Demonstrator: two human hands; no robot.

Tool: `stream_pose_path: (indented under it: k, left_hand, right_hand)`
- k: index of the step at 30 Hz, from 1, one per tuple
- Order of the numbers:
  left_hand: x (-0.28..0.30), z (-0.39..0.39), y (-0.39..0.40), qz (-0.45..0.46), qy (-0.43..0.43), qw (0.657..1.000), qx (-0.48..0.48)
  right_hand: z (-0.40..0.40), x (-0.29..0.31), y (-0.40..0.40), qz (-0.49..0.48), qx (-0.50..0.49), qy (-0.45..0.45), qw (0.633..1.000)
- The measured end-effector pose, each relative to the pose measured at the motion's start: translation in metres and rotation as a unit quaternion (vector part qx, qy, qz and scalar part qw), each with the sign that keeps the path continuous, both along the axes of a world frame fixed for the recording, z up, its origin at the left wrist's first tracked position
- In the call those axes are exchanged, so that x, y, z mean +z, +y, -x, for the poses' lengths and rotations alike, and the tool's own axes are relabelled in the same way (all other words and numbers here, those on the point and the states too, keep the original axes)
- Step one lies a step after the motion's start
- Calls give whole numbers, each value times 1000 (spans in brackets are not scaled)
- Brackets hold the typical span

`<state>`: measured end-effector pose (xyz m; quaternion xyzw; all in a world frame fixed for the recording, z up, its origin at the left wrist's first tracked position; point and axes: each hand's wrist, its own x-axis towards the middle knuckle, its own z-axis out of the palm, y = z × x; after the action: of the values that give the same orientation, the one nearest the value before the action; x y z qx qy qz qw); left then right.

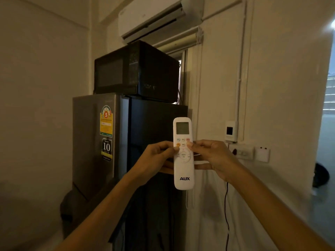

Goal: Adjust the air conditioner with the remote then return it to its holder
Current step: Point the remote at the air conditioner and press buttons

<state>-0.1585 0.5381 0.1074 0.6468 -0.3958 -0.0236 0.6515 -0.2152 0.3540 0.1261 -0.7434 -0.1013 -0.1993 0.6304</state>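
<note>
I hold a white AUX remote [183,171] upright in front of me, its screen facing me and its top pointing up. My left hand [154,160] grips its left side with the thumb on the buttons near the orange one. My right hand [213,158] grips the right side, thumb resting by the red button. The white air conditioner [154,17] hangs high on the wall above, its flap partly open. A white wall-mounted box [231,131] sits right of the remote; I cannot tell whether it is the holder.
A grey fridge [94,142] stands straight ahead with a black microwave [134,71] on top. Wall sockets [243,152] and a hanging black cable [226,214] are on the right wall. A doorway [328,124] opens at far right.
</note>
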Motion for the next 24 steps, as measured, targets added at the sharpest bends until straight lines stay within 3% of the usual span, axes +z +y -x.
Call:
stream_pose_path:
  k: [15,24]
  left_hand:
    - [-44,-10,-18,-17,27,998,-55]
    - [-68,-24,-84,-51,23,993,-106]
  right_hand:
    - [-3,-23,-23,-5,-52,43,998]
    - [8,-45,-81,-11,-109,59,992]
